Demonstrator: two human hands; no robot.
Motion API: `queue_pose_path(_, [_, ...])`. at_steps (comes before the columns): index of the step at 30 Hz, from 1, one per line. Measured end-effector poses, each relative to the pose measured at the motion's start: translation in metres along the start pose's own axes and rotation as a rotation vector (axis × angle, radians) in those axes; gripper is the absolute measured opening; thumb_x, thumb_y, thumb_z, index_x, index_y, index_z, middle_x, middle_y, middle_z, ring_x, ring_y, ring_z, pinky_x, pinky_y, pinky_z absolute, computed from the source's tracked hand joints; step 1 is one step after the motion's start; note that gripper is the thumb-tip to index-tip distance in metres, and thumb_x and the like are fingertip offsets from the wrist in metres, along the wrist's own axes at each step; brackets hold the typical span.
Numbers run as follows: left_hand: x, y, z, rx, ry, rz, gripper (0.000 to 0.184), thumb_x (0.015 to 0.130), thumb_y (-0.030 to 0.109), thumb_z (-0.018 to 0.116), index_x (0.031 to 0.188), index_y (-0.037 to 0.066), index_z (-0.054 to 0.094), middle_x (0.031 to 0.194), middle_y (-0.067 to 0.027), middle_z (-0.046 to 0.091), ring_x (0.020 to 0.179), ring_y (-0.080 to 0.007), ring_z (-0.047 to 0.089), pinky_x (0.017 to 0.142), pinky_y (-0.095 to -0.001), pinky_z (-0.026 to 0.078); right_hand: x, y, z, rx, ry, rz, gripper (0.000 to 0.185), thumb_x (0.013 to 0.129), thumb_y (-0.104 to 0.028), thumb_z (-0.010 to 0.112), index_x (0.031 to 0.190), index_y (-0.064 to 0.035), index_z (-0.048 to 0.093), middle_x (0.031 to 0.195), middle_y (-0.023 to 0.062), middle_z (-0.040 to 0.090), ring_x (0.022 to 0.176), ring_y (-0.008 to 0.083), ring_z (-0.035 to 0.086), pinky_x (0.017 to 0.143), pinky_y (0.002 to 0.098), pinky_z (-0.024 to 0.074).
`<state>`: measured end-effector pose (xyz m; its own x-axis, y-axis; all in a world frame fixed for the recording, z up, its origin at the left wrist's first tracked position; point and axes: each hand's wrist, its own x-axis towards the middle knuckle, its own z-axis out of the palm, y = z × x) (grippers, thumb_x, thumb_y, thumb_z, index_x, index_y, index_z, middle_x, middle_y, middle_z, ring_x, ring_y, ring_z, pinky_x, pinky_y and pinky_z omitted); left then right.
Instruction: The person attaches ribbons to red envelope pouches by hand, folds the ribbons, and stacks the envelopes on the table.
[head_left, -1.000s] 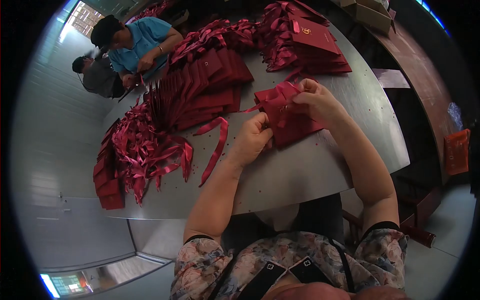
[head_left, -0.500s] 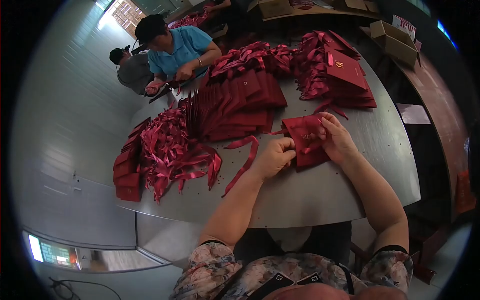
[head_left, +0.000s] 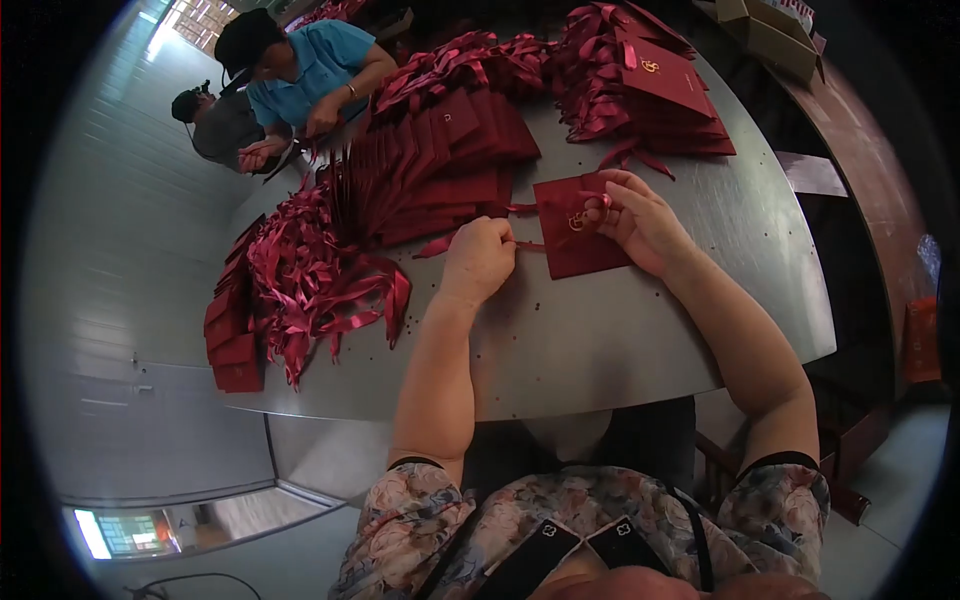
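Gift bag, dark red, flat and roughly square, with a gold emblem on its upward face. It lies on the metal bench, between the person's hands and right of the middle. A glossy red ribbon extends from its left edge to the left hand, whose grip is closed on it; a loose length shows beyond the hand. The right hand overlaps the bag's right part, its grip pinched on a small ribbon loop.

Containers: left of and beyond the bag, a leaning row of red bags stands closely overlapped, with ribbons bunched along its far side. At far right, stacked bags bear a gold emblem on the top one; ribbons hang over their left side, and a loose ribbon trails toward the gift bag. The insides of the bags cannot be seen. Beyond the bench, at far right, is an open cardboard box, contents unclear.

Surroundings: a heap of ribbons covers the left part of the bench, beside further red bags at its left edge. Small dark specks dot the metal. At far left are a person in a blue shirt and a person in a grey top. An orange packet is visible right of the bench. The two hands partly cover the ribbon and the bag's right part.
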<state>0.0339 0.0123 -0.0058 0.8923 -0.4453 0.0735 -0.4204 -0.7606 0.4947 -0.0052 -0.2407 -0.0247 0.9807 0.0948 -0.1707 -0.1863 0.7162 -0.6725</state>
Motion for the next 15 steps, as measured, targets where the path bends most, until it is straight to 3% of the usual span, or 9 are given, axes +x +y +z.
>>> queue_pose_path(2, [-0.003,0.013,-0.003,0.186,0.01,-0.086,0.008,0.079,0.01,0.064,0.083,0.004,0.068,0.103,-0.0148,0.067,0.089,-0.0358,0.063,0.08,-0.044,0.052,0.001,0.0,-0.004,0.042,-0.028,0.01,0.022,0.102,-0.017,0.052,0.122,-0.0106,0.047,0.099,0.0085,0.065,0.092,0.0197,0.065,0.088,0.0382,0.0528])
queue_pose_path(6, [0.001,0.014,-0.001,0.241,0.093,-0.141,0.007,0.076,0.009,0.064,0.08,0.003,0.067,0.112,-0.012,0.065,0.094,-0.0333,0.062,0.082,-0.0421,0.052,0.003,0.001,-0.009,0.009,-0.062,0.019,0.022,0.103,-0.02,0.049,0.122,-0.0106,0.046,0.098,0.0088,0.066,0.092,0.0205,0.066,0.089,0.0384,0.0526])
queue_pose_path(8, [0.008,0.002,0.0,0.31,0.316,0.275,0.008,0.073,0.007,0.063,0.079,0.002,0.066,0.112,-0.0106,0.064,0.102,-0.0311,0.059,0.086,-0.0405,0.05,0.003,0.002,-0.009,0.011,-0.089,0.003,0.021,0.104,-0.021,0.047,0.122,-0.0097,0.047,0.097,0.0088,0.067,0.09,0.0206,0.067,0.089,0.038,0.0525])
queue_pose_path(9, [0.009,-0.003,0.003,0.314,0.316,0.274,0.008,0.073,0.007,0.063,0.079,0.002,0.066,0.112,-0.0106,0.064,0.102,-0.0311,0.059,0.086,-0.0405,0.05,0.003,0.002,-0.008,0.014,-0.091,0.004,0.021,0.104,-0.021,0.047,0.122,-0.0097,0.047,0.097,0.0088,0.067,0.09,0.0206,0.067,0.089,0.038,0.0525])
queue_pose_path(11, [0.012,-0.002,0.005,0.325,0.302,0.488,0.008,0.071,0.005,0.063,0.078,0.002,0.064,0.111,-0.0097,0.065,0.108,-0.0305,0.056,0.09,-0.0389,0.048,0.002,0.0,-0.006,0.034,-0.094,0.01,0.023,0.103,-0.019,0.049,0.122,-0.0078,0.045,0.093,0.0069,0.064,0.09,0.0217,0.066,0.086,0.0398,0.0532])
queue_pose_path(15, [0.017,-0.009,0.012,0.236,0.274,0.442,0.005,0.072,0.004,0.062,0.076,0.002,0.063,0.104,-0.0104,0.064,0.106,-0.0316,0.056,0.091,-0.0401,0.046,0.004,0.002,-0.009,0.075,-0.075,0.018,0.02,0.103,-0.018,0.047,0.121,-0.0078,0.045,0.091,0.0066,0.063,0.089,0.0217,0.065,0.086,0.0398,0.053])
